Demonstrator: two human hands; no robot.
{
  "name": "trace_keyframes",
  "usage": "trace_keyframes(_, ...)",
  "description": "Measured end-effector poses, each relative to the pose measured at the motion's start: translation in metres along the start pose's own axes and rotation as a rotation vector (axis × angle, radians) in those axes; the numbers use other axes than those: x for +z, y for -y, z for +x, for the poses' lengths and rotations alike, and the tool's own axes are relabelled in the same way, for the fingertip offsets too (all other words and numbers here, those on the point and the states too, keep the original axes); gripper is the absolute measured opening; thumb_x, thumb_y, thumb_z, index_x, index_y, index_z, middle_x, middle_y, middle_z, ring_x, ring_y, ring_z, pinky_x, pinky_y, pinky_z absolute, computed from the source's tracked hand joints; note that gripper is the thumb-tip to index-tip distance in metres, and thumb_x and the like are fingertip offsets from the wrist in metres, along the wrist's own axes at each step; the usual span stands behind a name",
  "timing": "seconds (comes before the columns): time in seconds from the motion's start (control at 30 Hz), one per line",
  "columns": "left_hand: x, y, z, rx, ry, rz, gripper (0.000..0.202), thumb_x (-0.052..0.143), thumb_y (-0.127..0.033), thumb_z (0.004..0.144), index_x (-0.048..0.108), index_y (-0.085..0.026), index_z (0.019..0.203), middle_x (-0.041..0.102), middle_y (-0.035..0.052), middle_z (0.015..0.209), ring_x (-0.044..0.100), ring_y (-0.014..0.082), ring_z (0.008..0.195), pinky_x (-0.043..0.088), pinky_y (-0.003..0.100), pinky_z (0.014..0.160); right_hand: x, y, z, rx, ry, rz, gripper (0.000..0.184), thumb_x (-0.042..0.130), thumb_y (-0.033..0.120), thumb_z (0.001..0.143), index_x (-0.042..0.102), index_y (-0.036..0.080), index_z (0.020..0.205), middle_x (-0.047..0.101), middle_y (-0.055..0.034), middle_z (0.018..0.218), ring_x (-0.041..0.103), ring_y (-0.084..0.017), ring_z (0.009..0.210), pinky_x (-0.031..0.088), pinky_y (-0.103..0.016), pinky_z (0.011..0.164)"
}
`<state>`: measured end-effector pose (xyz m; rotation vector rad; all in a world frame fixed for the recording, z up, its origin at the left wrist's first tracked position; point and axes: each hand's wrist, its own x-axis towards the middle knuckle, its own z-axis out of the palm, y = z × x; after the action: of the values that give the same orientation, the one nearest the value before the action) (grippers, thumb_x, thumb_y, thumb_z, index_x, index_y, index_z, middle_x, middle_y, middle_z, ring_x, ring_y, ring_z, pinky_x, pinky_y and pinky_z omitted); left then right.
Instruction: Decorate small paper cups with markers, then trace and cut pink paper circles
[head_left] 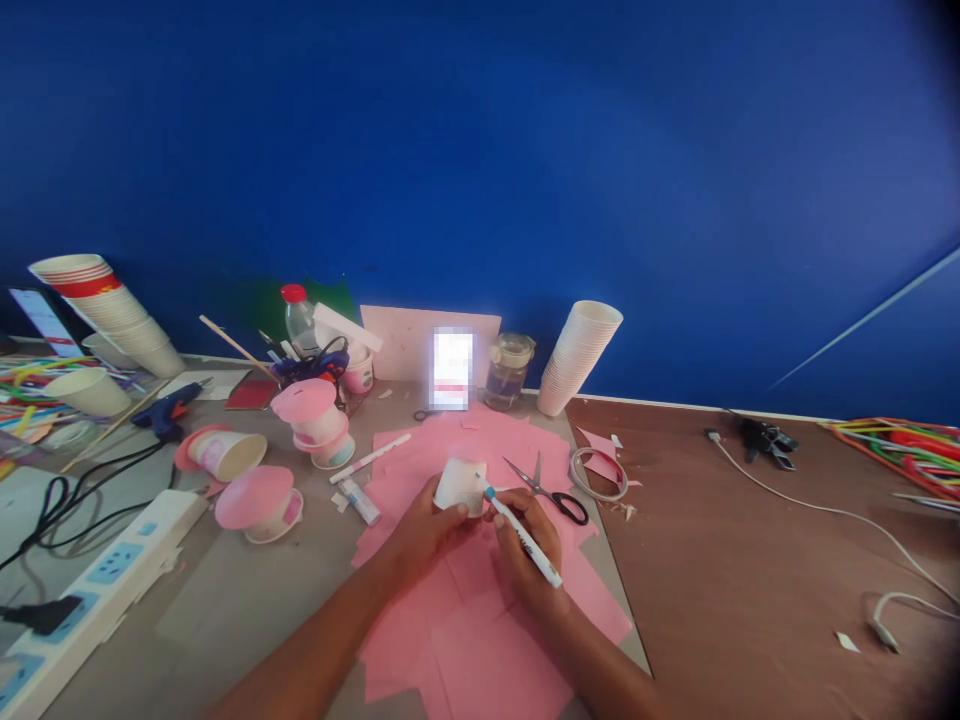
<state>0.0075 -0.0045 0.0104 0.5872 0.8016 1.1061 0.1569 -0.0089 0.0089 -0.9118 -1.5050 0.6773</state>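
A white paper cup is tipped on its side above pink paper sheets, with my left hand closed around its left and lower side. My right hand grips a white marker like a pen. The marker's blue tip end is at the cup's right side, where a small blue mark shows. Whether the tip touches the cup I cannot tell. Black-handled scissors lie spread on the pink paper, right of the cup. To the left rest a pink-and-white pen and a small white tube.
Paper cups with pink discs stand at left, near a white power strip and a glue gun. A lit phone, a glass jar and stacked cups line the blue wall. A tape roll lies right.
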Motion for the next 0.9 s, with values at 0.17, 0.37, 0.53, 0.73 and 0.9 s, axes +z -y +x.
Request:
trace_keyframes(0.17, 0.0005, -0.0007, -0.0007, -0.001, -0.004, -0.003, 0.042, 0.077, -0.028, 0.068, 0.059, -0.019, 0.105, 0.066, 0.0067, 0.097, 0.063, 0.0208, 0.093, 0.046, 0.04, 0.091, 0.0001, -0.0002, -0.0013, 0.01, 0.016, 0.023, 0.013, 0.049, 0.023, 0.088, 0.059, 0.021, 0.096, 0.063, -0.0044, 0.081, 0.061, -0.017, 0.073, 0.051, -0.031, 0.065)
trace_keyframes(0.37, -0.0001, -0.0015, -0.0004, -0.003, 0.001, 0.003, 0.044, 0.078, -0.029, 0.066, 0.059, -0.019, 0.105, 0.066, 0.0062, 0.096, 0.064, 0.0205, 0.092, 0.046, 0.04, 0.091, 0.0004, -0.0006, -0.0023, -0.005, 0.037, 0.025, 0.013, 0.049, 0.022, 0.088, 0.059, 0.021, 0.095, 0.062, -0.0046, 0.082, 0.06, -0.017, 0.073, 0.05, -0.031, 0.064)
trace_keyframes(0.53, -0.0009, -0.0018, -0.0001, -0.003, 0.01, 0.001, 0.041, 0.076, -0.026, 0.07, 0.058, -0.019, 0.106, 0.066, 0.0065, 0.097, 0.064, 0.0206, 0.092, 0.047, 0.04, 0.09, 0.0, -0.0002, -0.0019, -0.012, 0.036, 0.046, 0.013, 0.049, 0.021, 0.088, 0.059, 0.021, 0.096, 0.061, -0.0038, 0.081, 0.059, -0.017, 0.073, 0.05, -0.03, 0.064)
trace_keyframes(0.73, -0.0015, -0.0026, -0.0017, 0.002, 0.044, 0.002, 0.038, 0.07, -0.024, 0.076, 0.056, -0.019, 0.111, 0.066, 0.0078, 0.102, 0.064, 0.0202, 0.093, 0.047, 0.04, 0.091, -0.0004, -0.0015, -0.0024, 0.017, 0.03, 0.052, 0.013, 0.049, 0.022, 0.088, 0.059, 0.022, 0.096, 0.061, -0.0036, 0.081, 0.06, -0.017, 0.073, 0.05, -0.029, 0.064)
trace_keyframes(0.9, -0.0009, -0.0034, -0.0025, 0.016, 0.054, 0.026, 0.037, 0.069, -0.025, 0.078, 0.055, -0.017, 0.111, 0.066, 0.0102, 0.104, 0.064, 0.0212, 0.093, 0.048, 0.04, 0.091, 0.0009, -0.0037, -0.0028, 0.104, -0.025, 0.082, 0.012, 0.05, 0.025, 0.088, 0.06, 0.022, 0.095, 0.063, -0.0034, 0.08, 0.062, -0.017, 0.073, 0.051, -0.029, 0.064)
